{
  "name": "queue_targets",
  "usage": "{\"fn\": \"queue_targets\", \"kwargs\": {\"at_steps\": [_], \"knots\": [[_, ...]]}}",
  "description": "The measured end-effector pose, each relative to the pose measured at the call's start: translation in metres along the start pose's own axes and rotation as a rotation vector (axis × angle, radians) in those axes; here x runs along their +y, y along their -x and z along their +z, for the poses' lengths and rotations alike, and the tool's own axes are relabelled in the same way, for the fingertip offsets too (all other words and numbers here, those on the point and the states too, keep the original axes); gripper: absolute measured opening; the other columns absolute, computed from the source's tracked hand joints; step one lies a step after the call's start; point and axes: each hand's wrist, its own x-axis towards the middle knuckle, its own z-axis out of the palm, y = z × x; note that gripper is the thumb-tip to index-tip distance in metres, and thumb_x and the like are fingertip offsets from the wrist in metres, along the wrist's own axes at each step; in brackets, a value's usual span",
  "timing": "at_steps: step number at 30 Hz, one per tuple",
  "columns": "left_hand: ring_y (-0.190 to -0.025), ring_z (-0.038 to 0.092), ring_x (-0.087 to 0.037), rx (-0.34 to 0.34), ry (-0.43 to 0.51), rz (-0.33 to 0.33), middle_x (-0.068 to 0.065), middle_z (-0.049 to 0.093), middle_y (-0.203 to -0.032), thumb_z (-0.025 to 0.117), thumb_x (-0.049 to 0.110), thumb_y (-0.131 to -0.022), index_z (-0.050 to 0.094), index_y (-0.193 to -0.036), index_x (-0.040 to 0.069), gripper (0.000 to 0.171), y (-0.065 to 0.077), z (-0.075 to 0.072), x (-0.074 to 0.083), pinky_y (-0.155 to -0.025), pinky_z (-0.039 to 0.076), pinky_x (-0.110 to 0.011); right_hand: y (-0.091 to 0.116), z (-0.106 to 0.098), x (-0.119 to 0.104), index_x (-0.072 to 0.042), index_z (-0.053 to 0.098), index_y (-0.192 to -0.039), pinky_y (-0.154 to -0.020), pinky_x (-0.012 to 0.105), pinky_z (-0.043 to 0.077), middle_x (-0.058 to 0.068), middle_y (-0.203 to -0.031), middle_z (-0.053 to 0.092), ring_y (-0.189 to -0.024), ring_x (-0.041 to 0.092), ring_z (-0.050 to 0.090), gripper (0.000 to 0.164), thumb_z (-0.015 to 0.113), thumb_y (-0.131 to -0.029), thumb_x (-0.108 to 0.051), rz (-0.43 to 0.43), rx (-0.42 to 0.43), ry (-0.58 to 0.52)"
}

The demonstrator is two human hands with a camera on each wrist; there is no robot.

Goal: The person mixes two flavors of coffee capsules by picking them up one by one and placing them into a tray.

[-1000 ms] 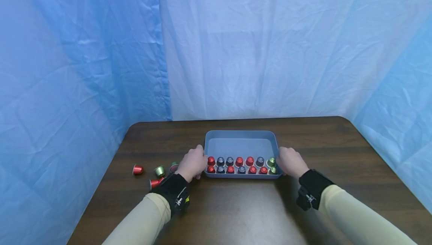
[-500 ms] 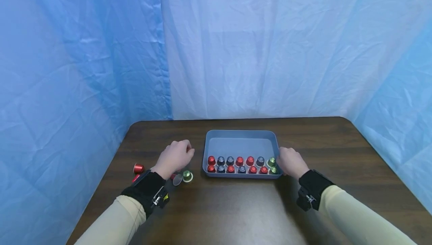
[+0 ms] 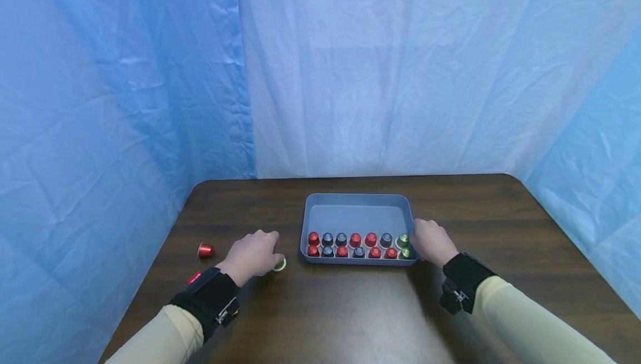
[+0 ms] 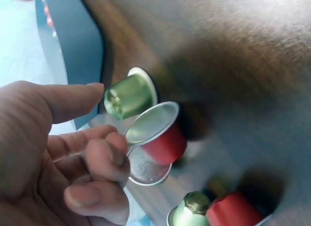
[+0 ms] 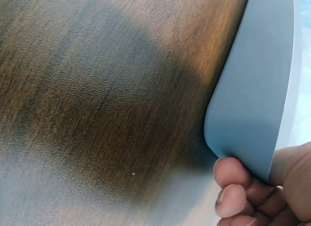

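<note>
My left hand (image 3: 254, 254) hovers over loose coffee capsules left of the tray. In the left wrist view its thumb is right by a green capsule (image 4: 130, 97) lying on its side, and its bent fingers are close to a red capsule (image 4: 166, 142) and one with its silver lid (image 4: 148, 166) showing. Nothing is pinched between thumb and fingers. The right hand (image 3: 434, 240) grips the right end of the blue-grey tray (image 3: 358, 216), thumb on the rim and fingers (image 5: 232, 172) curled below it, as the right wrist view shows.
Two rows of red, dark blue and green capsules stand along the tray's near side. A red capsule (image 3: 205, 250) lies farther left on the wooden table (image 3: 360, 308). Another green capsule (image 4: 189, 210) and red capsule (image 4: 232, 210) sit close together. Blue curtains (image 3: 375, 74) surround the table.
My left hand has let go of the tray's left end and moved left, then down and nearer to the loose capsules. The right hand and the tray have stayed nearly still.
</note>
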Motion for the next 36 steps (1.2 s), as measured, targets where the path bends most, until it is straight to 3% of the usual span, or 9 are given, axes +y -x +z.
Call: {"fn": "queue_targets", "kwargs": {"at_steps": [10,23,28,36], "knots": [[-0.067,0.059,-0.018,-0.014,-0.055,0.049,-0.002,0.061,-0.076,0.085,0.022,-0.085,0.07,-0.102,0.009,0.026,0.002,0.013,0.003,-0.071,0.056,-0.04,0.0,0.001,0.0,0.01,0.059,-0.117,-0.058,0.03,0.054,0.012,-0.079,0.062,-0.063,0.019,0.063,0.024,0.055,-0.1,-0.007,0.005,0.003,-0.013],[-0.064,0.058,-0.018,-0.011,-0.038,0.063,-0.003,0.058,-0.073,0.079,0.023,-0.09,0.069,-0.101,0.008,0.021,0.003,0.019,0.003,-0.066,0.055,-0.036,0.003,0.0,-0.001,0.01,0.059,-0.116,-0.059,0.032,0.054,0.012,-0.079,0.061,-0.064,0.021,0.062,0.024,0.054,-0.1,-0.007,0.031,-0.008,-0.039],[-0.065,0.058,-0.018,0.001,-0.015,0.067,-0.004,0.059,-0.075,0.077,0.02,-0.092,0.069,-0.104,0.006,0.02,0.004,0.012,0.005,-0.067,0.056,-0.036,0.004,0.0,-0.003,0.01,0.059,-0.117,-0.059,0.032,0.054,0.012,-0.079,0.061,-0.064,0.021,0.062,0.024,0.054,-0.1,-0.007,0.035,-0.006,-0.033],[-0.063,0.057,-0.018,0.063,-0.005,0.113,-0.003,0.059,-0.075,0.075,0.015,-0.093,0.069,-0.1,0.006,0.013,0.005,-0.016,0.015,-0.06,0.053,-0.032,0.005,-0.001,-0.003,0.01,0.059,-0.117,-0.059,0.032,0.055,0.013,-0.081,0.062,-0.065,0.021,0.063,0.024,0.055,-0.1,-0.006,0.028,0.002,-0.037]]}}
